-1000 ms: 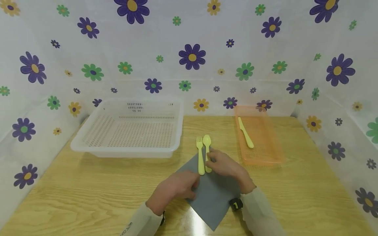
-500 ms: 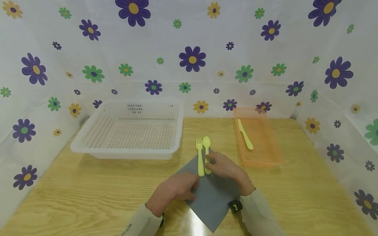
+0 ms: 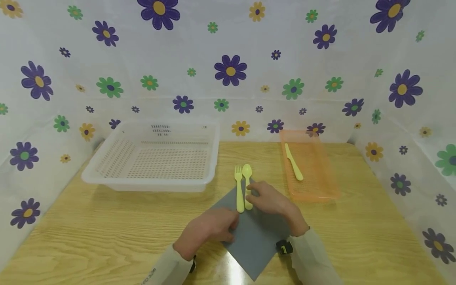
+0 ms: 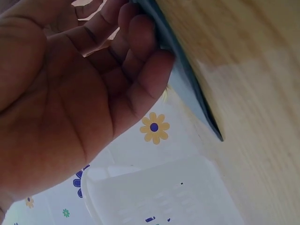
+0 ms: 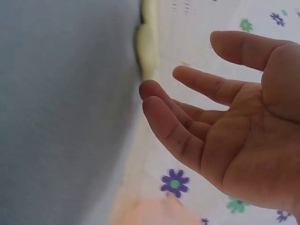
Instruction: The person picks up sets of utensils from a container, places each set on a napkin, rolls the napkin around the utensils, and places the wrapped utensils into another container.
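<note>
The table [image 3: 124,229] has a smooth wood-grain surface, glossy where light glares by its near edge; on it the napkin [image 3: 253,241] looks like matt, smooth cloth, and the fork [image 3: 239,194], spoon [image 3: 247,171] and knife [image 3: 293,163] like smooth plastic. Toward the far left corner the basket [image 3: 146,181] is translucent, perforated plastic, as is the tray [image 3: 315,196] toward the far right; behind the far edge hangs a smooth, faintly creased sheet [image 3: 199,47].

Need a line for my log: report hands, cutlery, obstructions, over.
Left hand at edge of grey cloth, grip unclear; right hand at spoon, relaxed. Fork, spoon side by side, partly over cloth. Nothing seen in the way.
</note>
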The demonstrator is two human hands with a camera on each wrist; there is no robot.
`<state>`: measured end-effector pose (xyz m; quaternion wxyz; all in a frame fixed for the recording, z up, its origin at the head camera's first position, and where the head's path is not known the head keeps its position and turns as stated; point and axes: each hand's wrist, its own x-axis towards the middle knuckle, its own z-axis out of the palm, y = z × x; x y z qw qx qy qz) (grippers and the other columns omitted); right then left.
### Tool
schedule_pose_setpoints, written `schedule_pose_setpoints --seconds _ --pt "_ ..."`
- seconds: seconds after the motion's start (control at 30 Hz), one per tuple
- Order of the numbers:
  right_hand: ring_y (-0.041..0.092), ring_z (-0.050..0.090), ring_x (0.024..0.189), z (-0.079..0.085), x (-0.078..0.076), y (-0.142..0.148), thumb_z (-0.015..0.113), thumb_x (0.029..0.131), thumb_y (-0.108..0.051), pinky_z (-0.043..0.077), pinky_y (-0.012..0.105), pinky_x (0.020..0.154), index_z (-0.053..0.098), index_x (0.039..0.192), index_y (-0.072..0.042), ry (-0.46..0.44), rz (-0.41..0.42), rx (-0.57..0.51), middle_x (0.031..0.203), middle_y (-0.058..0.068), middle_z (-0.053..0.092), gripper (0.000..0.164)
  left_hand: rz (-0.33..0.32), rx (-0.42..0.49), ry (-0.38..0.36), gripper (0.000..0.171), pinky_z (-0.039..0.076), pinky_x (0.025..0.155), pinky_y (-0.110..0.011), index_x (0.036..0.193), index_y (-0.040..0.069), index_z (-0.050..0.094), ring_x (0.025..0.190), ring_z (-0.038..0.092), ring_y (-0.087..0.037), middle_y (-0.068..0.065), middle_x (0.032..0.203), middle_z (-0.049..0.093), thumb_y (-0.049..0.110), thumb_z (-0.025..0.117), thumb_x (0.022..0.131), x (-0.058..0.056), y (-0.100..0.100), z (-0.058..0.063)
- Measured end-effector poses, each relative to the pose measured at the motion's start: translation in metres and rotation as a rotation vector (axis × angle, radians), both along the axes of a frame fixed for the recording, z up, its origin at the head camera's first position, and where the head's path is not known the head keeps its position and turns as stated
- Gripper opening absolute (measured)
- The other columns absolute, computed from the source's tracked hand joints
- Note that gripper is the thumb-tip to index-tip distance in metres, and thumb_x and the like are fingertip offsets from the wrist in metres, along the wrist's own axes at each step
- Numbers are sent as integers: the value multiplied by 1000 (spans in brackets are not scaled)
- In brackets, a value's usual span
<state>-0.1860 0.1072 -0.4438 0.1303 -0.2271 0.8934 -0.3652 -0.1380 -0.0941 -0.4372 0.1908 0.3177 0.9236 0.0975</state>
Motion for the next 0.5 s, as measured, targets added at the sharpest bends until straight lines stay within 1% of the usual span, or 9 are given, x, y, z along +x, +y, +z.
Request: schedule_pose_setpoints --seconds 0.03,0.07,0.1,0.13,0.2,0.23,0.3,0.4,0.5 --pt "31 63 101 3 2 3 53 99 -15 50 44 86 57 130 9 -11 -7 2 116 21 65 40 -7 12 -13 27 43 65 -27 85 13 55 70 47 -11 5 77 53 20 81 80 0 0 1" --pt "34 61 110 7 4 7 53 99 -17 49 47 91 57 131 7 -23 -18 -2 125 23 62 40 -13 28 -30 27 42 64 -26 85 13 55 70 46 -11 5 76 52 19 81 80 0 0 1" --pt "36 57 119 11 6 11 52 101 -20 48 49 95 57 132 6 -42 -34 -8 131 23 59 41 -21 44 -46 26 41 63 -26 85 13 54 69 45 -10 5 76 51 19 80 81 -1 -1 2" --pt "37 57 120 16 8 16 52 102 -22 48 50 95 56 133 4 -62 -55 -19 132 22 59 41 -27 63 -66 25 40 62 -26 84 13 54 68 45 -10 5 75 51 18 78 82 -2 0 3" --pt "35 61 113 26 10 27 52 102 -24 51 48 90 56 133 2 -69 -84 -51 129 20 61 41 -35 102 -90 22 40 61 -25 83 13 54 67 45 -9 6 74 51 16 76 85 -3 0 6" --pt "34 62 108 30 11 32 51 103 -24 52 46 87 57 132 2 -59 -95 -70 126 19 62 40 -37 122 -95 20 40 61 -24 83 13 54 66 45 -8 6 74 51 16 74 86 -4 0 7" --pt "31 64 101 39 13 42 51 104 -26 53 42 83 57 132 0 -44 -136 -105 122 17 63 39 -45 163 -91 17 41 60 -24 84 14 55 66 47 -7 7 73 53 15 71 88 -5 1 9" --pt "32 65 93 48 14 52 51 104 -24 53 38 77 58 130 0 -18 -192 -185 116 17 65 37 -62 225 -43 10 41 61 -23 87 13 56 65 48 -7 6 73 53 13 65 90 -6 6 11" --pt "31 66 88 50 13 56 52 104 -23 53 36 71 61 127 -1 25 -281 -257 112 16 65 34 -62 278 21 3 42 61 -23 90 11 57 64 47 -7 5 75 54 12 60 92 -5 13 12"
